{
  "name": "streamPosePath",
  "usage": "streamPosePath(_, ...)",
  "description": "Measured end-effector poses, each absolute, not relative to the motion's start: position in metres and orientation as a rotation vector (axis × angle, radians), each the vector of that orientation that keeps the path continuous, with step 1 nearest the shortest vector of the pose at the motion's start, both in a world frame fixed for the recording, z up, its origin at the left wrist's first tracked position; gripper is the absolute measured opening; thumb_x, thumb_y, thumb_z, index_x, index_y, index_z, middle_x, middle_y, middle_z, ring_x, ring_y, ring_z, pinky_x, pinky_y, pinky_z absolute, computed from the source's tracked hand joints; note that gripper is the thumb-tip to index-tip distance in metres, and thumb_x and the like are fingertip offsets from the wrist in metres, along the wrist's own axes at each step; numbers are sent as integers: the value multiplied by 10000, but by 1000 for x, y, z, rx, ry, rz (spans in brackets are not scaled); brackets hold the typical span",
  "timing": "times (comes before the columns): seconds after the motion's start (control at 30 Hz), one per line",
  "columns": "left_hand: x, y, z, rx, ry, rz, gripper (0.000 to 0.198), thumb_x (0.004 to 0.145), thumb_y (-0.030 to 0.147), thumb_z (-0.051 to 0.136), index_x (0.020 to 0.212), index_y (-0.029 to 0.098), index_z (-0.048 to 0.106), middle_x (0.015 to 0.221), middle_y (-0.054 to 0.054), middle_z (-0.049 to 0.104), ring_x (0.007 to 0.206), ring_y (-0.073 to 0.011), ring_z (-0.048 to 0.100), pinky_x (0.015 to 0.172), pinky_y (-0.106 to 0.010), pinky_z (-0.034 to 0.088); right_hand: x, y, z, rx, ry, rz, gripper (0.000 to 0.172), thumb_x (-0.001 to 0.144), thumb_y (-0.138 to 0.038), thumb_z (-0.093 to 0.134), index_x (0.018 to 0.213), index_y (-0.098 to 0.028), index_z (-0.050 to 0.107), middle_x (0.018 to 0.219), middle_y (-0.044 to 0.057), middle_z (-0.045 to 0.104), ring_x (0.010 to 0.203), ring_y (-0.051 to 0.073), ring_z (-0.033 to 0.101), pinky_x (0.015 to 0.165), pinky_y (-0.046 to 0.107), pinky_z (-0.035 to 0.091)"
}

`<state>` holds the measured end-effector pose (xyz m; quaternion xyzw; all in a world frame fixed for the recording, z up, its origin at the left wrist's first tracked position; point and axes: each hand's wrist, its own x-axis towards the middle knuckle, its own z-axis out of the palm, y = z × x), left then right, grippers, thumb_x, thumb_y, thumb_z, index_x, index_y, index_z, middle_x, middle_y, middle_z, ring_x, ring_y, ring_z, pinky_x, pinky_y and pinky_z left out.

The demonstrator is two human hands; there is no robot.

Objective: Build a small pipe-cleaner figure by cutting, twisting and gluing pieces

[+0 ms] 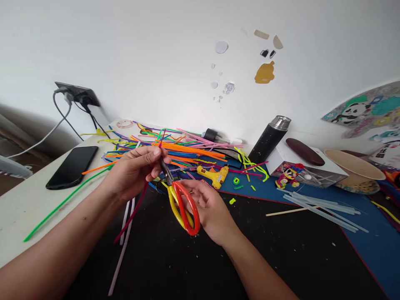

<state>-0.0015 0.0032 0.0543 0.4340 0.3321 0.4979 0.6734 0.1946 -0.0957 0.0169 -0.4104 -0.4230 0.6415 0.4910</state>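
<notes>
My left hand (135, 171) is pinched around a dark red pipe cleaner (134, 212) that hangs down and to the left over the black mat. My right hand (210, 208) grips scissors (183, 204) with red and yellow handles. Their blades point up toward my left fingers and meet the pipe cleaner just below them. Behind both hands lies a heap of coloured pipe cleaners (184, 148).
A yellow glue gun (215, 175) lies right of the heap. A black flask (268, 139), a white box (308, 166), clear glue sticks (321, 208) and a wooden stick (290, 211) are on the right. A black phone (72, 166) and a green pipe cleaner (59, 206) lie left, below a wall socket (78, 93).
</notes>
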Motion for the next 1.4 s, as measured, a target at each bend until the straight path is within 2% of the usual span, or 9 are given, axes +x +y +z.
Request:
streamPosePath(0.3, -3, 3, 51, 1020, 778, 1098, 280, 667, 333, 997, 743, 142, 807, 726, -54, 775, 418, -69, 539, 354, -155, 403, 191, -98, 13, -1033, -1041, 1506, 497, 810, -484, 902, 1205, -230, 742, 1016, 36, 729, 912, 210, 708, 844, 351, 580)
streamPosePath(0.47, -4, 3, 46, 1020, 773, 1067, 290, 709, 357, 986, 794, 136, 817, 793, -73, 802, 454, -74, 570, 383, -161, 424, 193, -98, 14, -896, -890, 1686, 538, 838, -538, 880, 1251, -226, 734, 940, 37, 775, 746, 200, 765, 737, 344, 595)
streamPosePath(0.7, 4, -1, 51, 1023, 782, 1083, 251, 712, 315, 962, 757, 137, 791, 795, -73, 803, 445, -68, 544, 388, -168, 425, 194, -100, 18, -782, -899, 1859, 529, 899, -478, 848, 1335, -242, 664, 1098, 61, 781, 630, 156, 778, 528, 230, 560)
streamPosePath(0.8, 10, -7, 51, 1021, 766, 1004, 302, 681, 353, 986, 712, 138, 776, 746, -80, 787, 472, -97, 588, 430, -191, 473, 192, -101, 17, -789, -955, 1956, 587, 897, -480, 858, 1374, -248, 606, 902, 0, 772, 467, 124, 697, 425, 203, 512)
streamPosePath(0.9, 11, -8, 52, 1021, 758, 1033, 312, 684, 374, 991, 719, 145, 782, 616, -52, 721, 507, -130, 628, 459, -195, 489, 191, -102, 15, -805, -935, 1965, 596, 892, -520, 861, 1355, -235, 615, 683, -85, 659, 386, 108, 624, 375, 178, 456)
streamPosePath(1.0, 7, -5, 52, 988, 786, 1178, 289, 711, 359, 979, 771, 152, 787, 816, -67, 795, 514, -96, 619, 455, -179, 474, 193, -103, 16, -740, -898, 1924, 591, 895, -631, 824, 1278, -214, 657, 651, -84, 633, 421, 111, 651, 402, 172, 463)
streamPosePath(1.1, 5, -3, 52, 977, 801, 1185, 305, 729, 375, 969, 787, 144, 778, 988, -90, 817, 507, -72, 605, 429, -168, 449, 196, -103, 17, -623, -876, 1890, 641, 891, -726, 772, 1266, -220, 655, 724, -23, 726, 653, 192, 806, 528, 199, 545)
streamPosePath(1.27, 6, -5, 52, 999, 776, 1114, 335, 729, 418, 971, 782, 152, 775, 739, -43, 760, 472, -85, 574, 414, -170, 435, 197, -105, 23, -550, -875, 1884, 618, 892, -700, 789, 1298, -252, 660, 961, 69, 851, 975, 259, 847, 754, 282, 616)
streamPosePath(1.4, 6, -5, 53, 1017, 788, 1126, 367, 713, 448, 979, 788, 150, 778, 741, -27, 741, 450, -70, 560, 392, -161, 391, 199, -106, 28, -536, -868, 1885, 629, 878, -658, 830, 1336, -274, 635, 1106, 98, 860, 1108, 266, 816, 897, 331, 606)
